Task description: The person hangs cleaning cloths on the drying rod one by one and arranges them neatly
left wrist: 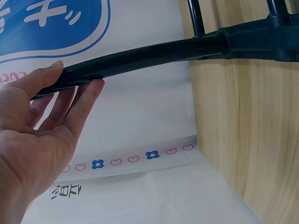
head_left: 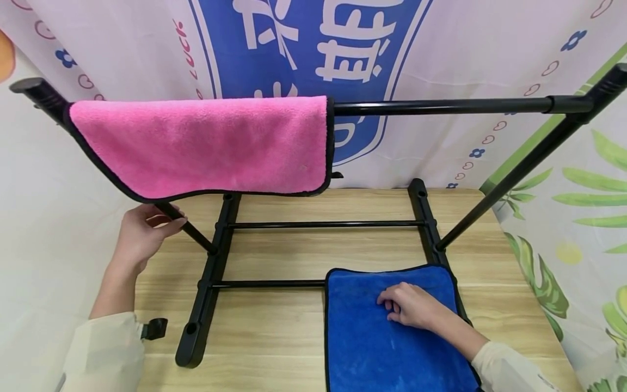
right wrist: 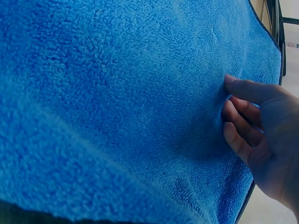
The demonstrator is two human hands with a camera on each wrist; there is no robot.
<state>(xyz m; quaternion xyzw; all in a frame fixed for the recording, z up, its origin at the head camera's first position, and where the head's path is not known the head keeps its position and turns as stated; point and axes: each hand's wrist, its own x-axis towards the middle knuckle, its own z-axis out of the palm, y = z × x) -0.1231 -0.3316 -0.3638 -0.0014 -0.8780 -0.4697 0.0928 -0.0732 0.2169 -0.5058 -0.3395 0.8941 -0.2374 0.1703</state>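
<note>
My left hand holds the left post of a black drying rack, just below a pink towel. In the left wrist view the thumb lies over the black tube and the fingers come up from beneath. The pink towel, edged in black, hangs over the left part of the top bar. At the lower right, a blue towel with black edging covers part of the rack's base. On its plush surface rest the loosely bent fingertips of my right hand, pinching no fold.
The rack stands on a wood-grain table, with two feet, the left foot being mostly uncovered. A thin crossbar joins them at the back. Behind hangs a printed white and blue curtain; a leaf-patterned cloth lies right.
</note>
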